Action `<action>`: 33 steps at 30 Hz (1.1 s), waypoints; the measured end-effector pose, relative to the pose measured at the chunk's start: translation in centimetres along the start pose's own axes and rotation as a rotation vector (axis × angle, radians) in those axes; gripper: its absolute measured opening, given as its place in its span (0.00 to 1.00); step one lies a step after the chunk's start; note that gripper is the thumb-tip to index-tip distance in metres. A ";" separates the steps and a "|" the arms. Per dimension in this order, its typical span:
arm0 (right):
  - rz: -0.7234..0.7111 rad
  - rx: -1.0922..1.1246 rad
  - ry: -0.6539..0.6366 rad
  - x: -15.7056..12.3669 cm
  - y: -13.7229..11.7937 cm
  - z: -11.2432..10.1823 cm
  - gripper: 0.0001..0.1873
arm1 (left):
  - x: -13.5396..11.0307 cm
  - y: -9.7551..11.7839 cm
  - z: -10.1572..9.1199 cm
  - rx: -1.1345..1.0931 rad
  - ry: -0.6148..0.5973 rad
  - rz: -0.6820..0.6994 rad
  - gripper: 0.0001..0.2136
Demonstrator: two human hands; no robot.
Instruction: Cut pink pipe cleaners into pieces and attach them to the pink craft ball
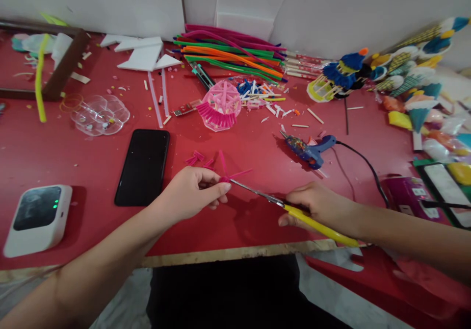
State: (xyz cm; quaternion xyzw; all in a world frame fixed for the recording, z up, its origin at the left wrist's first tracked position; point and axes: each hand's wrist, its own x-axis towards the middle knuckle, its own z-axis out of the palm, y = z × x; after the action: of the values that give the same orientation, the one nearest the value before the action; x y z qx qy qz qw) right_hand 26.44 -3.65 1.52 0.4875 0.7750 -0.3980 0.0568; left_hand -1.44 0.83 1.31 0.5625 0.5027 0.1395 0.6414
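Observation:
Between thumb and fingers, my left hand point(200, 191) pinches a bent magenta pipe cleaner point(223, 164), its ends sticking out past the fingertips. My right hand point(312, 204) grips yellow-handled scissors point(312, 225), whose blades reach left to the pipe cleaner at my left fingertips. Whether the blades are parted is too small to tell. Short cut magenta pieces point(196, 158) lie just behind my left hand. Farther back sits a pink round craft piece point(221, 104) with a fringe of magenta strips along its front.
A black phone point(143, 167) lies left of my left hand. A blue glue gun point(309, 150) with a cord rests behind my right hand. Colourful pipe cleaners point(231, 52) are heaped by the wall. At far left stands a white device point(39, 218); crafts point(346, 74) crowd the right.

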 end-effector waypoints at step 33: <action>-0.402 -0.653 0.375 -0.5 -0.2 -2.8 0.14 | 0.2 -1.0 0.2 -0.298 0.085 -0.031 0.08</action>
State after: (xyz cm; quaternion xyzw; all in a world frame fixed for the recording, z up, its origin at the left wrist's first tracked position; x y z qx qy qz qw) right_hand 27.35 -2.13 3.80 0.3471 0.9369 -0.0395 -0.0126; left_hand -1.62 0.56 0.36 0.4467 0.5120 0.2264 0.6979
